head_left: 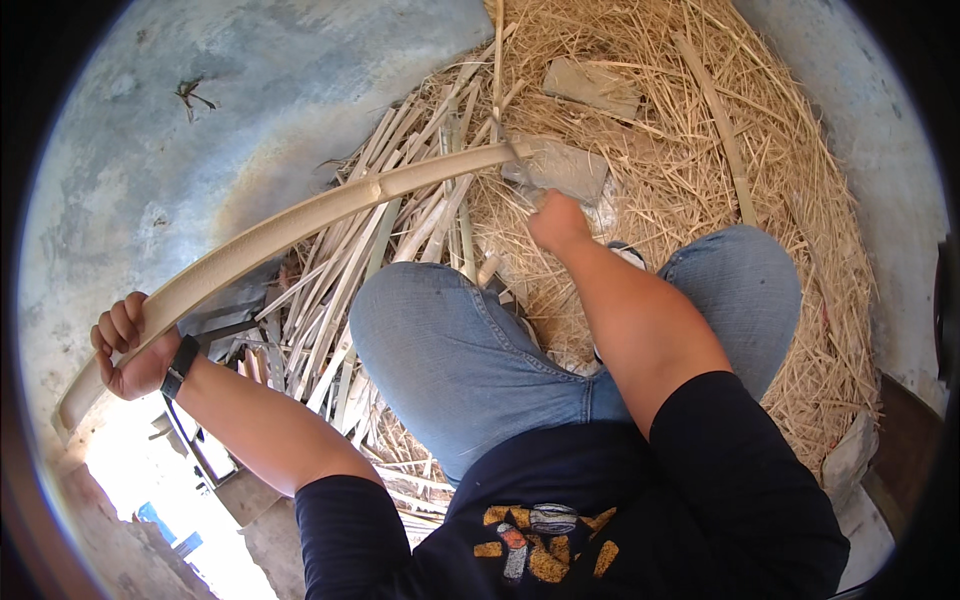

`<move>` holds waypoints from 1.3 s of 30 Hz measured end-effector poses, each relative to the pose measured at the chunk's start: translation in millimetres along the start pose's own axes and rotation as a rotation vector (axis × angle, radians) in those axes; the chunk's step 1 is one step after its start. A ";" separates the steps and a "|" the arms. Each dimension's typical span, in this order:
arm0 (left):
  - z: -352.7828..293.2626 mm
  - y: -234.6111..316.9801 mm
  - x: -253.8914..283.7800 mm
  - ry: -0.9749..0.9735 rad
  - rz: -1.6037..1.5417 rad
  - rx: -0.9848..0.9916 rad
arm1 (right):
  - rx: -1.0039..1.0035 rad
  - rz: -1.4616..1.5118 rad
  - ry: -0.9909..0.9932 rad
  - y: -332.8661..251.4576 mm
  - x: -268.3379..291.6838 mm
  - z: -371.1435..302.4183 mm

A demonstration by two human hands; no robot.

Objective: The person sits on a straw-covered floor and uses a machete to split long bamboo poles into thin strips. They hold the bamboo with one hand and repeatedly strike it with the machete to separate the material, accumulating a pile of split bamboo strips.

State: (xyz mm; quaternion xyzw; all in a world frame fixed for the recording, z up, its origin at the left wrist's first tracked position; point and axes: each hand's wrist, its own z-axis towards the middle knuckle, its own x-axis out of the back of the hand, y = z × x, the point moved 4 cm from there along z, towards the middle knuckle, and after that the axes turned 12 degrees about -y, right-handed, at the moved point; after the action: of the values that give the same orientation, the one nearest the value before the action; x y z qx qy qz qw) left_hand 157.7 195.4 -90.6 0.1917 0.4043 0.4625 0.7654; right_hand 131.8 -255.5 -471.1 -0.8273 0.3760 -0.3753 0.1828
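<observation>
Mottled blue-grey wall (200, 130): left backdrop
Left hand (148, 368): closed around the bamboo strip (290, 234), near its lower end
Bamboo strip: slants up to the knife (516, 160), apparently mid-trimming
Right hand (560, 224): gripping the knife
Next move: likely calls for steady support, controlled cutting

head view: left fisheye of a head-worn pair, facing steeply down over the dark shirt (630, 480) and blue jeans (450, 345); left hand (142, 364) and right hand (558, 221) fall at near range, straw (785, 150) farther off toward the upper rim.
</observation>
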 end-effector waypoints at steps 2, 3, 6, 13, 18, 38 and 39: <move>-0.4 -2.0 -5.9 -0.054 -0.025 0.004 | 0.050 -0.032 -0.025 -10.7 -7.9 -2.4; 0.3 -4.0 -6.8 -0.065 -0.034 0.012 | 0.076 -0.049 -0.038 -14.1 -10.6 -3.5; 1.4 -1.9 -10.0 -0.059 -0.036 0.020 | 0.077 -0.012 0.021 -2.0 -3.5 -0.9; -4.2 -2.6 -25.8 -0.002 0.038 -0.010 | 0.053 -0.009 0.043 6.1 -12.7 0.2; -29.7 50.2 -50.1 0.033 0.208 -0.156 | 0.256 -0.104 0.017 -27.5 8.4 -18.1; -128.6 262.8 -143.2 -0.210 0.240 -0.689 | 0.176 0.108 0.371 -29.3 206.8 -59.7; -132.9 275.6 -129.1 -0.142 0.324 -0.703 | 0.139 0.231 0.401 -19.1 207.4 -46.6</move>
State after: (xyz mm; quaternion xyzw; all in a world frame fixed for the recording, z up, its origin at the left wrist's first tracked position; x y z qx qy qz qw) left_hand -132.1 210.7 70.6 0.0107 0.1316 0.6731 0.7277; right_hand 196.0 -401.6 -329.3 -0.6732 0.4701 -0.5337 0.2025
